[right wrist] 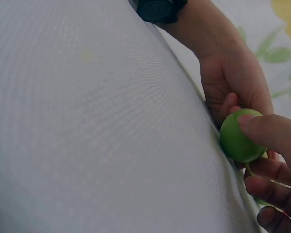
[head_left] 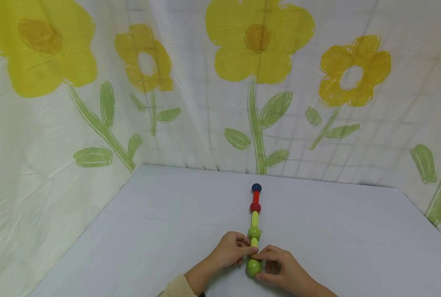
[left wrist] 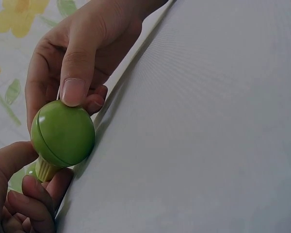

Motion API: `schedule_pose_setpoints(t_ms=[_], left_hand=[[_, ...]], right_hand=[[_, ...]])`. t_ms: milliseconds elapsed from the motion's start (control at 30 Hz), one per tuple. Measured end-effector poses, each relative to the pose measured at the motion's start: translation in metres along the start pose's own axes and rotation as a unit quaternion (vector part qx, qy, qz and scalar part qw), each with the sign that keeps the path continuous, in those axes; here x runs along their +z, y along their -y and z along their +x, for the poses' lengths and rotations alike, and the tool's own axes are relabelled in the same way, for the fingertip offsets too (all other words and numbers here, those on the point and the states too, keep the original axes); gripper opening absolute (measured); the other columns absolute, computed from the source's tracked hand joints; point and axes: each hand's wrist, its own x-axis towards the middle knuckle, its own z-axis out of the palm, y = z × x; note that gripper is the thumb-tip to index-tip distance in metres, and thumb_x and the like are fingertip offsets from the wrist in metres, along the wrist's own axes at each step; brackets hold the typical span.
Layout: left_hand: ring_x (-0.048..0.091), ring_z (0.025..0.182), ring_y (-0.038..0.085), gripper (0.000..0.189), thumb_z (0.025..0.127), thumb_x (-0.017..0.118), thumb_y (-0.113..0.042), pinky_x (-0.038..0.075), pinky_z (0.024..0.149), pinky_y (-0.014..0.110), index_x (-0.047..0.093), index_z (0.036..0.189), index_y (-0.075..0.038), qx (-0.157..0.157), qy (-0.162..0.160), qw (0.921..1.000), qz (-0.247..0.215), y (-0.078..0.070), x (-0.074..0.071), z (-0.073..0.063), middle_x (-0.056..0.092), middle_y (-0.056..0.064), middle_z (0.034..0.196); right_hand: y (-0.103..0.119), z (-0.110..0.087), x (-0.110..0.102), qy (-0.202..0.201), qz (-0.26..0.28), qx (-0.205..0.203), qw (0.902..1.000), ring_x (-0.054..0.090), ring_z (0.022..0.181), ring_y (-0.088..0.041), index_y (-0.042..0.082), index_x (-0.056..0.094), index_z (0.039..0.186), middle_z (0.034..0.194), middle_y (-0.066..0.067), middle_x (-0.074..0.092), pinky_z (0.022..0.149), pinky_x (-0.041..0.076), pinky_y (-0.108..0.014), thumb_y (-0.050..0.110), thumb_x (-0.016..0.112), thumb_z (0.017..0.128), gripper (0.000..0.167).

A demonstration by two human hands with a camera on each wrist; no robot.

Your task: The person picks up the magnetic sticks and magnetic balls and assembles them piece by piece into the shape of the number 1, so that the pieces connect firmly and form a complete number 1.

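A straight chain of toy balls and rods lies on the table, pointing away from me. Its near end is a large green ball (head_left: 253,268) with a seam around it. My left hand (head_left: 232,250) pinches the pale yellow-green rod (head_left: 254,242) just beyond that ball. From the other side my right hand (head_left: 285,267) grips the ball, thumb on its near face and fingers by the rod joint. In the left wrist view, the ribbed end of the rod (left wrist: 46,170) meets the ball. Farther out come another green ball (head_left: 254,232) and a second yellow-green rod (head_left: 255,218).
Beyond these, the chain runs on through a red ball (head_left: 255,207) and a red rod (head_left: 256,197) to a dark blue ball (head_left: 256,188). The white table (head_left: 150,214) ends at a flower-printed curtain (head_left: 190,123). A dark band (right wrist: 156,9) circles the left wrist.
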Motion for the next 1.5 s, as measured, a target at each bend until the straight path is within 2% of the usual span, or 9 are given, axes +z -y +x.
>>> schedule_pose_setpoints(t_ms=[700, 1500], left_hand=[[0.041, 0.041, 0.007, 0.020, 0.079, 0.074, -0.024, 0.033, 0.041, 0.017, 0.065, 0.081, -0.006, 0.004, 0.002, 1.0000, -0.006, -0.0001, -0.0003, -0.0009, 0.055, -0.004, 0.059], [0.042, 0.042, 0.007, 0.021, 0.079, 0.074, -0.026, 0.033, 0.042, 0.019, 0.066, 0.082, -0.007, 0.002, -0.001, 1.0000, 0.010, 0.0001, -0.0004, -0.0002, 0.055, -0.005, 0.058]], right_hand=[[0.0013, 0.0007, 0.0001, -0.002, -0.007, -0.004, 1.0000, 0.053, 0.068, -0.008, 0.006, 0.065, 0.110, 0.094, -0.003, 0.063, 0.056, 0.045, -0.018, 0.018, 0.071, 0.081, 0.032], [-0.0004, -0.0006, 0.0000, 0.001, 0.000, -0.003, 1.0000, 0.052, 0.068, -0.009, 0.005, 0.065, 0.112, 0.093, -0.004, 0.063, 0.056, 0.045, -0.017, 0.017, 0.071, 0.082, 0.033]])
